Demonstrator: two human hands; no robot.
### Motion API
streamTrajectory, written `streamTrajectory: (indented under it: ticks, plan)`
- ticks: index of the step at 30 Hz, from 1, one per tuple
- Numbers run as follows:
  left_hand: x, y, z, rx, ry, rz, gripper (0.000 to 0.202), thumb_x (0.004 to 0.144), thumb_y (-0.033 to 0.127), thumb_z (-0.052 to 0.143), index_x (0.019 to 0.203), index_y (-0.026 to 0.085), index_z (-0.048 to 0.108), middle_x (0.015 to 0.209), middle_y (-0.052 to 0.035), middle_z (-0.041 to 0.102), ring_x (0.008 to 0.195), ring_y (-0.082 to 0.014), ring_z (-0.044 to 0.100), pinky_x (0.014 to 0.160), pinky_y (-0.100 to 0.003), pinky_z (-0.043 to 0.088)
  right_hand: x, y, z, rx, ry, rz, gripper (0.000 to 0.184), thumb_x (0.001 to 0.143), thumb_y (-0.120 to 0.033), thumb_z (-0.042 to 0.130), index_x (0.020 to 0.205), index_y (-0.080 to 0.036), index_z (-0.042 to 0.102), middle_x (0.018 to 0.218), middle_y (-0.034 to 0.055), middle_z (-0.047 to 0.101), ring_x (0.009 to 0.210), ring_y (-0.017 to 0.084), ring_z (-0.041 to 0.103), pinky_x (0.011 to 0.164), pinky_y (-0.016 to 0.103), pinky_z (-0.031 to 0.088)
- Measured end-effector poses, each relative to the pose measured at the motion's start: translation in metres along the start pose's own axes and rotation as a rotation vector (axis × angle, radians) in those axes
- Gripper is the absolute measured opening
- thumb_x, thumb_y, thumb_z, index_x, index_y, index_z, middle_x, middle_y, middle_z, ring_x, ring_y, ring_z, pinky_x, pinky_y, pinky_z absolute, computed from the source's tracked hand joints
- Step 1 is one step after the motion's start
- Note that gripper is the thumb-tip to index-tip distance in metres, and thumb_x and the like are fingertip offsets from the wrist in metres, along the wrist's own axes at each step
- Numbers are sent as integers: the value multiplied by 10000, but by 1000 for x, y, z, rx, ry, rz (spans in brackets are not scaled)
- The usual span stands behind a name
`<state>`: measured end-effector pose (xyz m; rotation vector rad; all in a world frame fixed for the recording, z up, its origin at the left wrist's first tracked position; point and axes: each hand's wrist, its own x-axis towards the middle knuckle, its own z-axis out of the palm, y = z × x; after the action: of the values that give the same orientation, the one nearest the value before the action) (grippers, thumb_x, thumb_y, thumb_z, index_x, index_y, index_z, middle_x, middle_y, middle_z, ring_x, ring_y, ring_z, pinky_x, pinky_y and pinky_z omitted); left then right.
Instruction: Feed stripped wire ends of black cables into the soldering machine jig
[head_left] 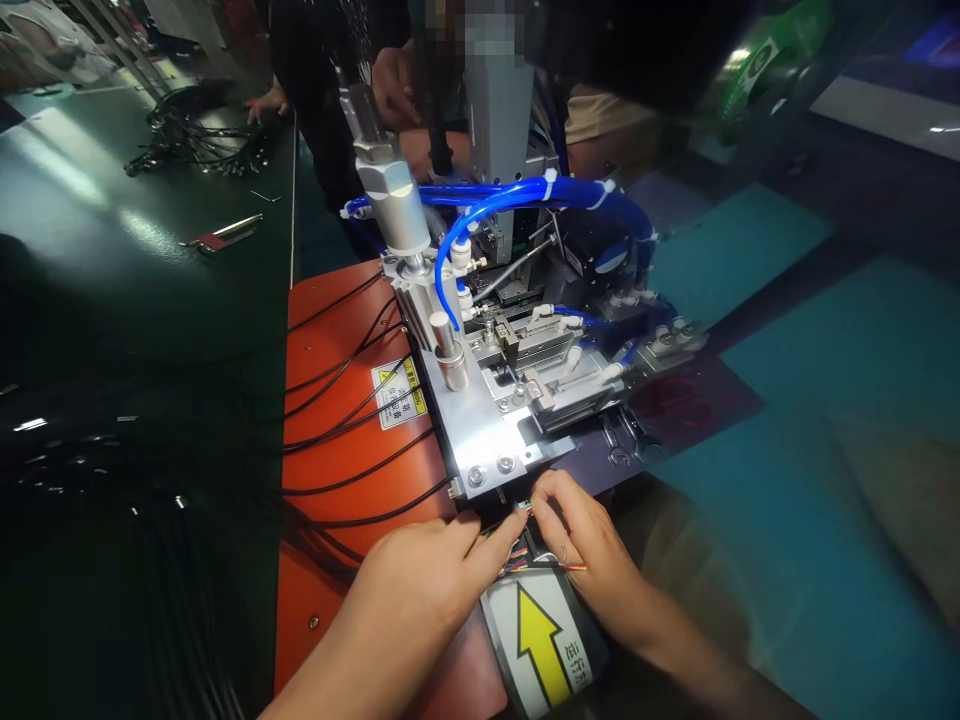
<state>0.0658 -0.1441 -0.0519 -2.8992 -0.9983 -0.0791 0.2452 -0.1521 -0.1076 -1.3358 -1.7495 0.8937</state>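
My left hand (431,570) reaches in from the lower left with its index finger stretched to a small whitish wire connector (524,507). From the other side my right hand (581,530) pinches the same connector between thumb and index finger. Thin coloured wires (516,562) show below the fingertips, and some run under my right hand. The connector sits at the front edge of a metal machine plate (480,430). My fingers cover most of it, so whether it rests in a slot cannot be told.
A silver cylinder (397,205) and blue air hoses (540,190) rise behind the plate. Black cables (360,448) cross the orange base (337,560). A yellow arrow sign (540,640) lies below my hands. Wrenches (626,445) lie right. Another person's hand (394,88) is behind.
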Motion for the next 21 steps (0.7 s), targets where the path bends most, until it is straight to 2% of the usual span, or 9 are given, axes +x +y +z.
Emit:
streamTrajectory:
  ticks: [4,8,13,17,21]
  plan:
    - [-2,1,1,10,-10,22,479,779,-1,342,1223,155,429,609,30,521,458,-144,511,393,-247,353,-5,12,8,18,95,-179,150,894,-118,317,800,-198,404,747,24,463,705,170,447,636,300,385]
    - [-2,1,2,41,-29,28,481,777,-8,335,1215,167,426,592,41,507,454,-130,501,405,-237,348,-5,17,11,38,124,-229,150,886,-94,321,820,-199,405,756,22,450,718,168,447,653,304,378]
    - [1,1,-3,38,-71,11,515,748,-11,378,1226,175,428,608,43,540,466,-131,516,404,-232,355,-5,7,6,26,49,-29,143,895,-160,326,788,-203,410,742,9,476,703,164,469,643,282,380]
    - [6,2,-12,-19,-208,-34,585,720,-6,467,1268,190,407,693,35,591,530,-138,559,436,-223,402,-2,-4,0,25,-9,103,152,894,-206,330,773,-202,420,718,-2,477,681,157,481,617,262,377]
    - [7,1,-14,-28,-329,-66,665,716,-7,488,1315,247,347,711,43,592,552,-137,564,438,-207,389,3,-7,-4,67,-70,162,176,876,-238,331,709,-204,376,650,-19,422,611,144,435,559,248,349]
